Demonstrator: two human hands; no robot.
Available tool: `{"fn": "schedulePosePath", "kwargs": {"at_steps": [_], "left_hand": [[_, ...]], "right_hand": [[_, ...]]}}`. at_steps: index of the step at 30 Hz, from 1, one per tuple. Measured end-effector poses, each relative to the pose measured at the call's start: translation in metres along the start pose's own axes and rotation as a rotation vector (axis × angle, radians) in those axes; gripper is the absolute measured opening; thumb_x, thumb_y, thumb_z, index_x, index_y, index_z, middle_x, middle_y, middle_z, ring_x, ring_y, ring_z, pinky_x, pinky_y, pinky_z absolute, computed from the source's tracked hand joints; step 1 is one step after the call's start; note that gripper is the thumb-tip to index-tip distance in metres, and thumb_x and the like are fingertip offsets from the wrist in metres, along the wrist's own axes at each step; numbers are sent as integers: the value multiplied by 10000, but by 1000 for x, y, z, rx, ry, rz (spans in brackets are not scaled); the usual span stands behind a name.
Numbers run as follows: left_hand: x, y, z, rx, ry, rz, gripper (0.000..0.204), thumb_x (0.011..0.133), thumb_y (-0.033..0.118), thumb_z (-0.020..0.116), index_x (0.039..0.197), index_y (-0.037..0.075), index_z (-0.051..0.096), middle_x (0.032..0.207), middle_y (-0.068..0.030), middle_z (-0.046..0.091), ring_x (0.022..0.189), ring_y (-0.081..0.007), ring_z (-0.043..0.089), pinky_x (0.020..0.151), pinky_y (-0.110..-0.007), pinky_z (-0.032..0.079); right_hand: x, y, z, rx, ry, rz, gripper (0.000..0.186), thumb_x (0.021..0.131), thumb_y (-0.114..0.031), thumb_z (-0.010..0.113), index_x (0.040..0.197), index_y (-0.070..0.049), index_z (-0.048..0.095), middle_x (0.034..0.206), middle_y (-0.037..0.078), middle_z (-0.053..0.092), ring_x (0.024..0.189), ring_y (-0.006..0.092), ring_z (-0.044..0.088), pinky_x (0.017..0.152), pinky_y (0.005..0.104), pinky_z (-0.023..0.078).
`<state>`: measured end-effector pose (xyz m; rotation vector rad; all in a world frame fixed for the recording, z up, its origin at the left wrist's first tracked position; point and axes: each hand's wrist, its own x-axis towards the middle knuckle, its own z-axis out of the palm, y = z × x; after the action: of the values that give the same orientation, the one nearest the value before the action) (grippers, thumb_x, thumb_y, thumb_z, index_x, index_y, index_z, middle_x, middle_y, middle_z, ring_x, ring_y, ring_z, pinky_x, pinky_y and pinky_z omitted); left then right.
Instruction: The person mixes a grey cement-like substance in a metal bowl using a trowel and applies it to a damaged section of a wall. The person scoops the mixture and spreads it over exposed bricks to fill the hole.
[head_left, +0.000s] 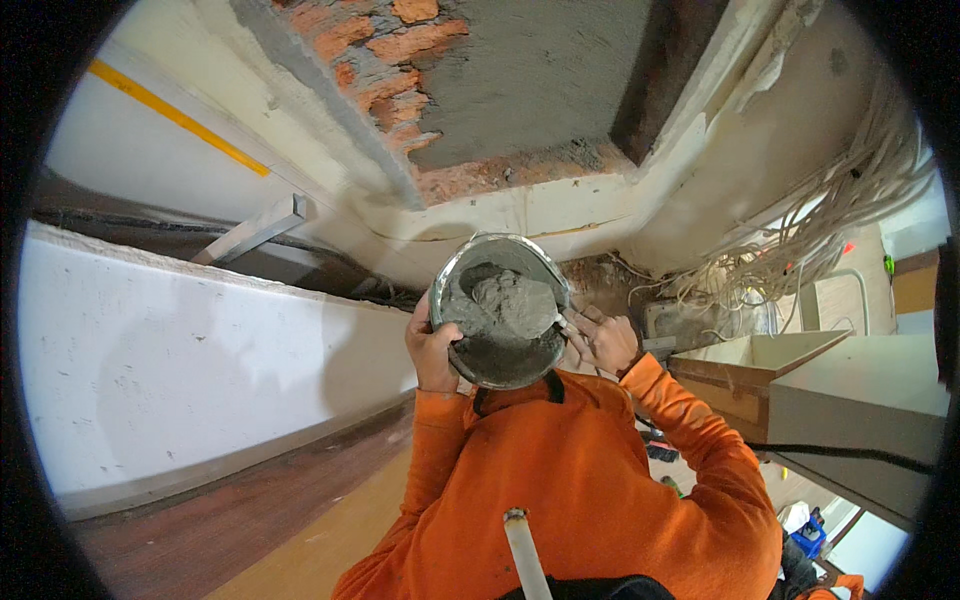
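A round bucket (pixel 462 362) of wet grey mortar (pixel 480 325) is held up in front of my chest, its mouth facing up. Its rim is in the grip of my left hand (pixel 436 345), with the thumb over the inside edge and the fingers outside. My right hand (pixel 608 340), at the bucket's right edge, is closed round the handle of a trowel (pixel 561 320). A heap of mortar covers the trowel's blade inside the bucket, so the blade's outline is hard to make out.
Ahead is a wall recess with fresh grey render (pixel 540 80) and bare brick (pixel 385 60). A white panel (pixel 200 350) runs along the left, near a metal profile (pixel 255 230). Loose cables (pixel 800 235) hang at right above a wooden box (pixel 740 365) and a cabinet (pixel 860 390).
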<state>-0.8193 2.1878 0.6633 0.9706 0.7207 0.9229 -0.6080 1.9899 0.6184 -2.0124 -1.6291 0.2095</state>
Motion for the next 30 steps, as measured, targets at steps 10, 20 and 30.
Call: {"fn": "schedulePosePath", "kwargs": {"at_steps": [10,20,30], "left_hand": [[-4,-14,-32,116,230,-74,657,600,-52,566,1253,-20,634,998,-60,689,768,-154,622,671,-265,509],[-19,1,-65,-27,478,4,663,590,-50,510,1245,-76,610,1067,-109,682,892,-198,662,755,-288,531],[-22,14,-86,-3,749,39,664,590,-43,526,1249,-78,599,1090,-109,673,910,-202,658,757,-277,533]], "right_hand": [[56,30,-1,86,36,-136,332,864,-263,665,1152,-97,681,985,153,689,710,345,675,586,426,541],[273,91,11,39,-110,-196,384,886,-285,662,1189,-49,666,953,213,695,688,399,660,662,442,539],[385,124,43,276,-403,-149,534,910,-493,637,1161,-22,648,888,226,679,754,323,650,743,431,512]]}}
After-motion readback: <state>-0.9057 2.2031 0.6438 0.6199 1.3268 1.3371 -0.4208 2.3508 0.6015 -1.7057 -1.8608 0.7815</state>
